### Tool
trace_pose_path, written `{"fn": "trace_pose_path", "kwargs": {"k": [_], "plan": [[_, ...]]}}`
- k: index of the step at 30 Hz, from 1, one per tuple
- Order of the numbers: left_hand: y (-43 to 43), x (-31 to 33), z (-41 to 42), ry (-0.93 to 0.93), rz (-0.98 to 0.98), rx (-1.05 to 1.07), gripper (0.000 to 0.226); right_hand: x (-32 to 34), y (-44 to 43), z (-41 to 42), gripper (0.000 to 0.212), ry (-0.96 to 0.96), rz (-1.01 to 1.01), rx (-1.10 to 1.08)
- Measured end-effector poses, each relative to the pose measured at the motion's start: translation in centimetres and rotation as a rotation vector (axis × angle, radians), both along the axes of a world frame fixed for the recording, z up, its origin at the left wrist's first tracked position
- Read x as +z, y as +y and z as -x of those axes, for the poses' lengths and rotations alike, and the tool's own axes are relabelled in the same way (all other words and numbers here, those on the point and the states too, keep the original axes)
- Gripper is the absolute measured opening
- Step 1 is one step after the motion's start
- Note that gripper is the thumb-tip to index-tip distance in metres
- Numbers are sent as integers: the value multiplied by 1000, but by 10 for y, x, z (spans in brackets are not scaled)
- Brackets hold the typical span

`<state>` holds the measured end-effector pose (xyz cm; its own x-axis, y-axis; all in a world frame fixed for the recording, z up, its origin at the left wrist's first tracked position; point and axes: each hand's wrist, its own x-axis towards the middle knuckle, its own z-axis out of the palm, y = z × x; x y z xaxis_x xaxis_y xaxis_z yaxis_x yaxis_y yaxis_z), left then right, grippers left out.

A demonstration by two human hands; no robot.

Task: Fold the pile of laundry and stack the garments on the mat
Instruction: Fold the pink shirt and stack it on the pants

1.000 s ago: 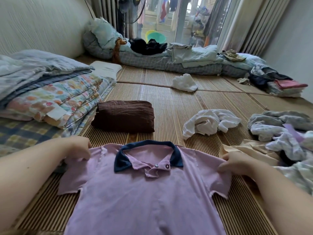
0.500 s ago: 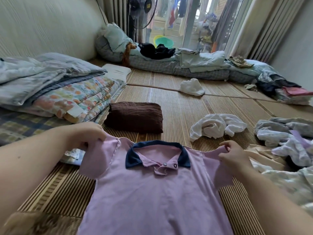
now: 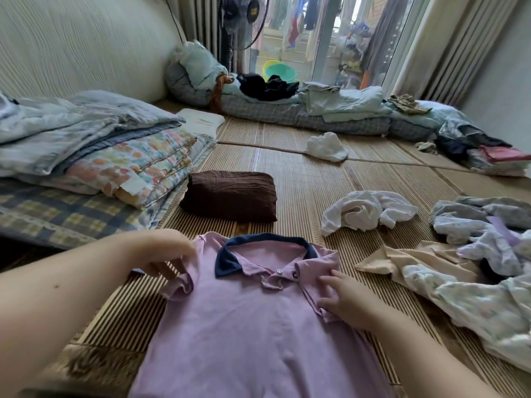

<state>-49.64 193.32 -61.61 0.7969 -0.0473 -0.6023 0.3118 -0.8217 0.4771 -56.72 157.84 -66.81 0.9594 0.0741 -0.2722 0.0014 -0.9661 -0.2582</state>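
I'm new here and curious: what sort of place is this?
Probably a bedroom in a home: woven mats cover the floor, folded quilts are stacked at the left, and a floor mattress lies along the far side, beyond the purple polo shirt.

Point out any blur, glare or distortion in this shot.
Head view: the left hand is smeared by motion; the right hand and pink polo shirt look sharper; daylight glares at the window; the wide lens tilts the curtain.
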Motion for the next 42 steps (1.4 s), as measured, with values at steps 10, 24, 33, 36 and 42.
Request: {"fn": "trace_pose_path", "kwargs": {"k": [10, 24, 33, 36, 42], "plan": [[-35, -7, 10, 169, 617, -4, 37, -41, -6, 8, 71, 63, 104, -75], [-29, -59, -49, -267, 209, 264, 10, 3, -13, -72, 45, 27, -316, -488], [-35, -39, -86, -437, 557, 357, 8, 28, -26, -126, 29, -36, -908, -554], [-39, -25, -103, -526, 665, 393, 5, 39, -32, -141, 23, -139, -881, -542], [-51, 3, -117, -617, 733, 362, 11, 64, -40, -147, 29, -338, -879, -508]]}}
